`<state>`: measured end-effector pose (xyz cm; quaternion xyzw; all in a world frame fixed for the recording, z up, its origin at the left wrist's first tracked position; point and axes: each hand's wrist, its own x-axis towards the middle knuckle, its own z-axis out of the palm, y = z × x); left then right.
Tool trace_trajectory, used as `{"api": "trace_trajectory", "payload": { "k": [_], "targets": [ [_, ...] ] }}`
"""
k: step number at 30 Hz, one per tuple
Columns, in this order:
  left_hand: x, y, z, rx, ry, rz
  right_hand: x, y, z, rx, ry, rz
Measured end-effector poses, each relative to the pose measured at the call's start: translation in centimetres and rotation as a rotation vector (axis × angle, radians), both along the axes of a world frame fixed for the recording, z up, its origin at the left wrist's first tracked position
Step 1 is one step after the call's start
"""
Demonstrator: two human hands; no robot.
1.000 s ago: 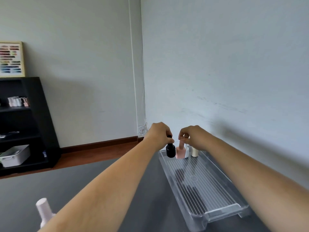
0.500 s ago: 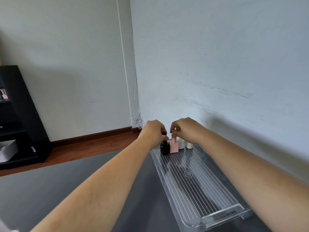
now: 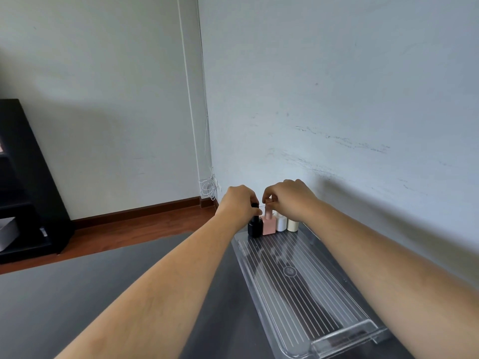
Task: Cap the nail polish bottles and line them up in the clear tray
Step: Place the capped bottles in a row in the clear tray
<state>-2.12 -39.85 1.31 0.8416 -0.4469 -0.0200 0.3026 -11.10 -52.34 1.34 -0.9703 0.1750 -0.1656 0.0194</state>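
Far end of tray, 12 o'clock: four small bottles stand upright in one row across the clear tray (image 3: pixel 305 301), each touching or just beside the next.
Row order, 9 to 3 o'clock: black bottle (image 3: pixel 254 228), pink bottle (image 3: pixel 268 225), white bottle (image 3: pixel 280 224), cream bottle (image 3: pixel 293 225).
Left hand (image 3: pixel 238 203): fingers curled, thumb and fingertips pinching the black cap on top of the black bottle.
Right hand (image 3: pixel 287 195): fingers curled, pinching the pink cap of the pink bottle, at 3 o'clock of the left hand.
Step in hand: likely tightening or seating these two caps, both at once.
Done: four bottles lined up in the tray; black and pink caps sit on their bottles.
Unclear: tops of the white and cream bottles are hidden behind the right hand, so whether they are capped cannot be told.
Left: finishing both caps, letting go; the 6 o'clock stretch of the tray holds nothing.
Tray on bench (image 3: pixel 103 294): lies lengthwise along the wall, at 3 o'clock of the dark top.
Writing: none readable on any bottle; a round moulded mark (image 3: pixel 289 271) in the ribbed tray floor is too small to read.
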Motion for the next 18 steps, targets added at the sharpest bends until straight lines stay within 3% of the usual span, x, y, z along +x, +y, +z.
{"api": "trace_trajectory", "payload": {
  "k": [10,18],
  "targets": [
    [-0.3,0.9,0.5,0.051,-0.031,0.009,-0.9,0.7,0.9,0.031,0.022,-0.054],
    [-1.7,7.2,3.2,-0.006,-0.101,0.051,-3.8,5.5,3.1,0.130,-0.021,-0.032]
  ]
}}
